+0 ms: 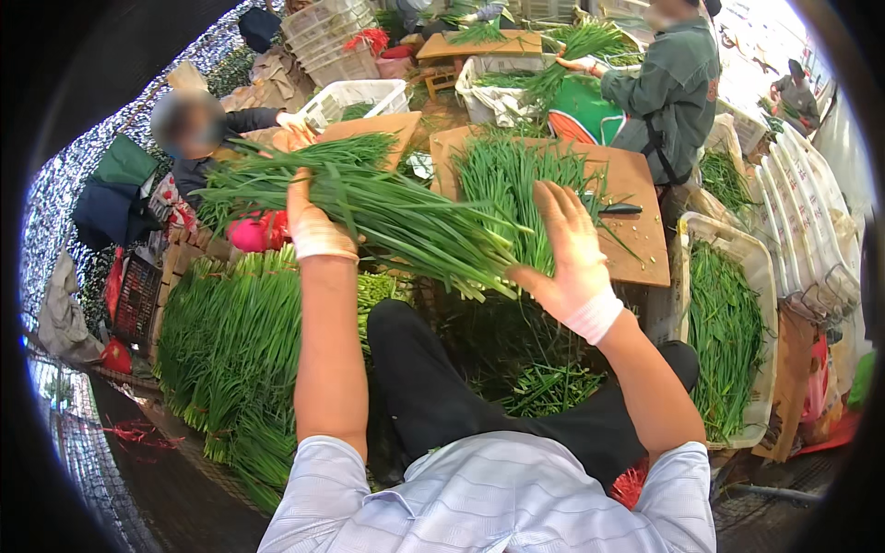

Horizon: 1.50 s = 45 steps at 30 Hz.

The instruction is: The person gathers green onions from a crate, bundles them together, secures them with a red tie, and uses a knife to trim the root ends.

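A thick bunch of long green garlic chives (387, 207) lies across my left hand (314, 214), its leafy ends to the left and its pale cut ends to the right. My left hand wears a thin whitish glove, and its thumb shows in front of the bunch. Close by the pale ends, my right hand (570, 263), gloved too, has its fingers spread and holds nothing. Behind it, more loose chives (511, 180) rest on a brown wooden board (643, 249). A knife with a black handle (621, 208) lies on that board, right of the loose chives.
Tied chive bundles (228, 332) are piled at my left. A white plastic crate of greens (765, 276) stands at my right, with stacked white crates (802, 214) beyond it. Trimmings (553, 390) lie between my knees. A co-worker (190, 131) sits front left, another (667, 83) front right.
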### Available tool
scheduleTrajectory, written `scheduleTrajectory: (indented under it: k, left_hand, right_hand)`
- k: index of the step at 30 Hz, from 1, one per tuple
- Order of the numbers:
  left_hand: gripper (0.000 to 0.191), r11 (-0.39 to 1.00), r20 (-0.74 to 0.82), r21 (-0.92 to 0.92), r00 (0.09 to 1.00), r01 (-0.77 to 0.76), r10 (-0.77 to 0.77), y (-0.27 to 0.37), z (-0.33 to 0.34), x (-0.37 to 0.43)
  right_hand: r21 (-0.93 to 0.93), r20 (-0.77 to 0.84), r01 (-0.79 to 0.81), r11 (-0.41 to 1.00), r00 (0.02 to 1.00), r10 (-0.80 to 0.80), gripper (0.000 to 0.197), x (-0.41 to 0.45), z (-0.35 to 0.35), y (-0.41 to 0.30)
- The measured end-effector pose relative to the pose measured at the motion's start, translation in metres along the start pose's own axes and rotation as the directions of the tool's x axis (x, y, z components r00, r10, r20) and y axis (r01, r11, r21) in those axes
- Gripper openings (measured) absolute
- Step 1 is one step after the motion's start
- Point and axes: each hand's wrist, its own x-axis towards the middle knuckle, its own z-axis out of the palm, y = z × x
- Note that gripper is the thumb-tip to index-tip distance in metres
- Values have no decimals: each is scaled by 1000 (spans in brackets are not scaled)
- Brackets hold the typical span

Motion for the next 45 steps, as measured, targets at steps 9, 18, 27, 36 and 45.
scheduleTrajectory:
  k: [9,18,27,36,45]
  left_hand:
    - [26,994,208,-7,972,-113,112,-45,43,-58]
    - [54,921,740,383,620,-68,-262,-83,105,-144]
    - [33,906,962,223,232,-361,-144,-74,142,-108]
    - [24,701,654,668,646,-250,-393,-112,-3,-124]
    - [24,645,551,764,554,-33,-624,-138,-26,-173]
  right_hand:
    - [6,27,72,997,997,-72,122,23,38,-39]
    - [878,111,-236,417,947,301,91,31,22,24]
    - [973,211,-143,-181,868,449,42,-21,-30,110]
    - [973,13,95,-212,889,458,67,-44,-23,145]
    - [427,126,92,-899,979,160,28,-68,-14,179]
